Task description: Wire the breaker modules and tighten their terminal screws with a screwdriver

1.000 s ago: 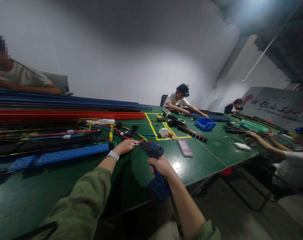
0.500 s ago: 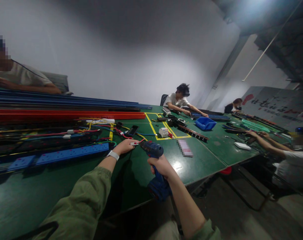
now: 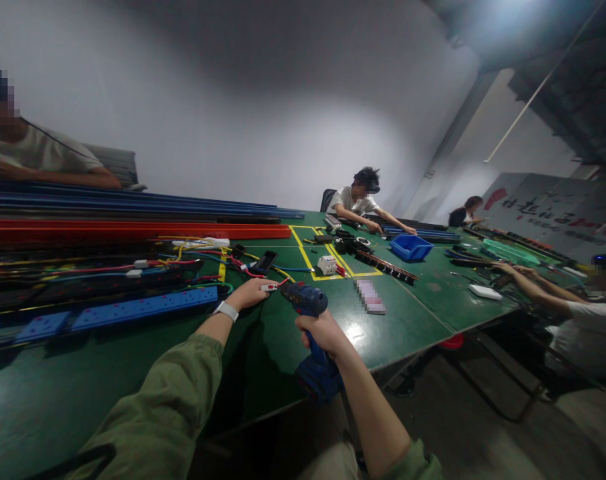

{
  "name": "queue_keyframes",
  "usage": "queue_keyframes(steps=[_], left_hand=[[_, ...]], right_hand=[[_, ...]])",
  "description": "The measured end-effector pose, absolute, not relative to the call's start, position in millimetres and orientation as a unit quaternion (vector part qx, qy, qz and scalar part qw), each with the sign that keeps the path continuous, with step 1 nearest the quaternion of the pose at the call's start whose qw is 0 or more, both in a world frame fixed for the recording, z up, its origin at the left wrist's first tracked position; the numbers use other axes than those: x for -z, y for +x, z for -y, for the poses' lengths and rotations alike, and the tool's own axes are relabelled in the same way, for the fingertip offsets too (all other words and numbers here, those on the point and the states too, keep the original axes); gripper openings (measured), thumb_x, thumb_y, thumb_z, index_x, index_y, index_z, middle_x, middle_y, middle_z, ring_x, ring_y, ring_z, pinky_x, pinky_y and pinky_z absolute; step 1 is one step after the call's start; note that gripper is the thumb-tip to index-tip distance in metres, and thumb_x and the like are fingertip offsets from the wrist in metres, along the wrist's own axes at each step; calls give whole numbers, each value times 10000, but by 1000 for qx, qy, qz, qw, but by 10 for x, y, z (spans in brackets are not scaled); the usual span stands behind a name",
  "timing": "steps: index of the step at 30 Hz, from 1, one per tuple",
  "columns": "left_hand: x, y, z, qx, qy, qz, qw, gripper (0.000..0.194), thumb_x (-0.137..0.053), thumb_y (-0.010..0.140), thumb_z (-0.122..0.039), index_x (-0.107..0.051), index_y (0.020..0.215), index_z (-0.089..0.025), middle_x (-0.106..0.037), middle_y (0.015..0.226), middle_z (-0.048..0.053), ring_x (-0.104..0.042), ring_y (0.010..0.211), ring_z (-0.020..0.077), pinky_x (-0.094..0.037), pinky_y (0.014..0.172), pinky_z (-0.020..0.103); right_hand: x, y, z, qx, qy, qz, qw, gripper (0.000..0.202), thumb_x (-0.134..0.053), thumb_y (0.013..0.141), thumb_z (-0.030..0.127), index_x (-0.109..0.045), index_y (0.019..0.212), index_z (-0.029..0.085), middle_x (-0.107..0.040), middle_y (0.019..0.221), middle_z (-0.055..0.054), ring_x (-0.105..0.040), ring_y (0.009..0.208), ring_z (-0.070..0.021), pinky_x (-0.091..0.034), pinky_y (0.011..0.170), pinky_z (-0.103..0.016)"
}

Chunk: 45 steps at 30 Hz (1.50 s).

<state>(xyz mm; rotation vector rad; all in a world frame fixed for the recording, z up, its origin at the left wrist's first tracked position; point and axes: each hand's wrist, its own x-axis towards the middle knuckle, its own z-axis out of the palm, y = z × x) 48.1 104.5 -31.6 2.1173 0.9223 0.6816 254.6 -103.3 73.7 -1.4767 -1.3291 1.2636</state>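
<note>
My left hand [image 3: 249, 294] is closed on a small white and red part [image 3: 269, 288] above the green table [image 3: 397, 333]. Wrapped round the handle of a blue power screwdriver [image 3: 309, 300] is my right hand [image 3: 319, 331]. The tool's tip points left, at or very near the small part; whether they touch is too small to tell. Just behind my left hand lie a black housing [image 3: 266, 261] and coloured wires [image 3: 243, 268]. A white terminal or breaker block [image 3: 327, 265] with red ends stands beyond the tool.
Blue socket strips [image 3: 145, 307] lie at the left, with a red channel [image 3: 133, 231] and blue channels [image 3: 133, 200] behind. A pinkish phone-like slab [image 3: 369, 297], a blue bin [image 3: 411, 247] and a white box [image 3: 485, 292] are to the right. Several people sit around the table.
My hands, the tool and the small part look unmoved. The people at the left and right have shifted their heads or hands slightly.
</note>
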Motion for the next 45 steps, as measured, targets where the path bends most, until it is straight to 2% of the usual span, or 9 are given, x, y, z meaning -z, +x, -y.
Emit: queue_keyframes(steps=[8, 45], left_hand=[[189, 483, -922, -273, 817, -360, 358, 565, -560, 671, -185, -729, 1210, -186, -756, 1141, 50, -662, 1090, 250, -471, 1009, 314], [423, 474, -1151, -255, 840, -344, 334, 583, -570, 704, -169, -697, 1271, -224, -732, 1204, 39, -665, 1070, 233, -467, 972, 297]], right_hand=[[-754, 2535, 1047, -503, -588, 505, 382, 81, -578, 691, 172, -534, 758, 189, -481, 430, 63, -468, 367, -110, -332, 412, -213], [-765, 2534, 1073, -510, -589, 491, 389, 102, -571, 689, 167, -516, 771, 193, -468, 421, 75, -466, 372, -110, -328, 423, -212]])
